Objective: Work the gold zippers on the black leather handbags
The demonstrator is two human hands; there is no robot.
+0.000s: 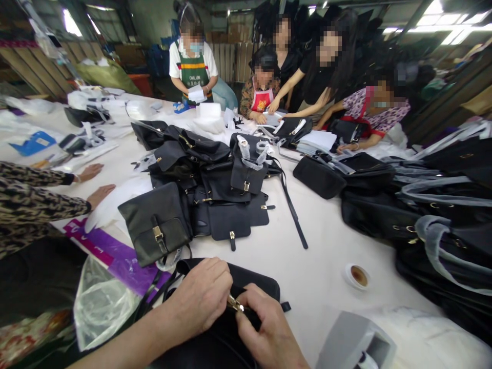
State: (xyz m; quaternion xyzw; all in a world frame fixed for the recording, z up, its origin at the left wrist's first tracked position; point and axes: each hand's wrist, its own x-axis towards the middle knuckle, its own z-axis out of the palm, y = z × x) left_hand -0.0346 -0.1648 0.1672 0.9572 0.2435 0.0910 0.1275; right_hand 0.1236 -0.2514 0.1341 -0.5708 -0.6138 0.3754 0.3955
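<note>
Close in front of me lies a black leather bag (246,277), its lower part running out of the frame. My left hand (207,292) is closed over the bag, its fingertips hidden behind the knuckles, beside a gold metal clasp (234,303). From the other side, my right hand (265,320) pinches the clasp's end between thumb and forefinger. Just beyond my hands, a black backpack (156,223) with a gold buckle rests on the table.
More black bags (226,174) are heaped mid-table, and others (430,205) line the right side. A small white cup (357,277) of brown stuff and a grey dispenser (357,341) stand at right. A co-worker's hands (98,197) lie at left; several people stand across the table.
</note>
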